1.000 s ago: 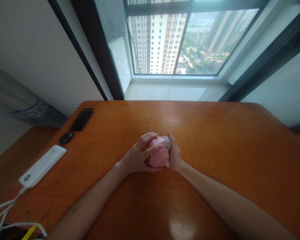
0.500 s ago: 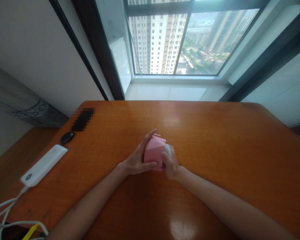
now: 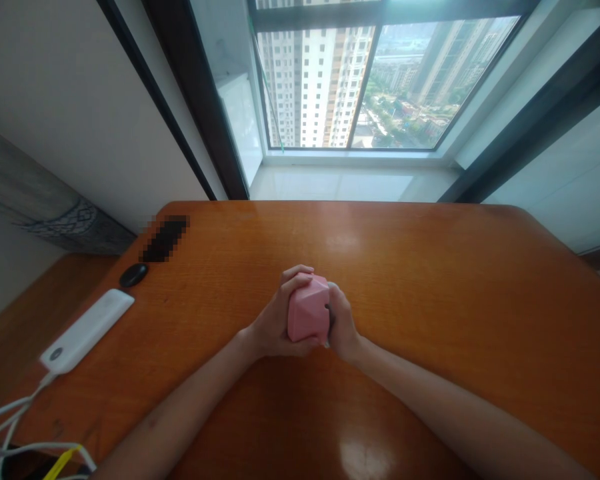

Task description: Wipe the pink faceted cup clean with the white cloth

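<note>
Near the middle of the table, a pink faceted, block-like object (image 3: 308,310) is held between my hands. My left hand (image 3: 276,323) is closed round its left side, fingers curled over the far side and thumb along the near side. A small dark notch shows at its right edge. Against that right side my right hand (image 3: 344,327) is closed, with a whitish piece showing slightly at the edge between hand and object. Most of this piece and several right fingers are hidden, so its kind does not show.
On the left side of the brown wooden table (image 3: 430,300) lie a white power bank (image 3: 90,330) with white cables (image 3: 35,400), a black oval object (image 3: 134,275) and a pixelated dark patch (image 3: 165,239). A window (image 3: 350,87) stands beyond the far edge.
My left fingers have curled over the pink object, which has turned to show another face. My right thumb has shifted, and less of the whitish piece shows.
</note>
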Demonstrator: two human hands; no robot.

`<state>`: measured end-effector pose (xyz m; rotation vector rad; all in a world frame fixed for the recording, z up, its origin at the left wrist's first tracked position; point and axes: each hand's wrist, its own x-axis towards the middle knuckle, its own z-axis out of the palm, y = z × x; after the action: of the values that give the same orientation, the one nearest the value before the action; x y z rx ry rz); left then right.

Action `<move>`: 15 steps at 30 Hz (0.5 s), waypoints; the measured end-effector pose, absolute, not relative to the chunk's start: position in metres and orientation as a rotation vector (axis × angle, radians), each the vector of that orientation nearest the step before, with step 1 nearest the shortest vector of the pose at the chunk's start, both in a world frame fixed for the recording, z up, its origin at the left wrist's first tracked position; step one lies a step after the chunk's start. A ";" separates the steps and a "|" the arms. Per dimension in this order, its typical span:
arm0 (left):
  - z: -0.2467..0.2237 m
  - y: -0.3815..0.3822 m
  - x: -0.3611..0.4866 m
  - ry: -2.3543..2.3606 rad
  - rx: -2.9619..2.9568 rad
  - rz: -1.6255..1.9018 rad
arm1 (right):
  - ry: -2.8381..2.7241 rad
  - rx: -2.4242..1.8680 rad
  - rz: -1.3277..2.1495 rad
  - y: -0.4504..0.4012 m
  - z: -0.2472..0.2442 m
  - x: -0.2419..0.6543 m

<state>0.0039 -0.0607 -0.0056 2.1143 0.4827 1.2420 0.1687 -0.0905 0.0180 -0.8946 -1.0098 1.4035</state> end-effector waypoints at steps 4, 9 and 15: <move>-0.004 -0.065 0.007 0.379 1.784 1.148 | -1.587 -0.769 0.946 -0.093 0.010 0.178; -0.005 -0.065 0.005 0.397 1.701 1.054 | -1.575 -0.854 0.937 -0.092 0.007 0.178; -0.010 -0.056 0.000 0.456 2.259 1.269 | -0.829 -0.886 1.641 -0.086 0.028 0.166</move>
<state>0.0004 -0.0557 -0.0096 2.2593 0.4561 1.2690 0.1663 -0.0864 0.0277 -0.8857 -0.8291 1.6406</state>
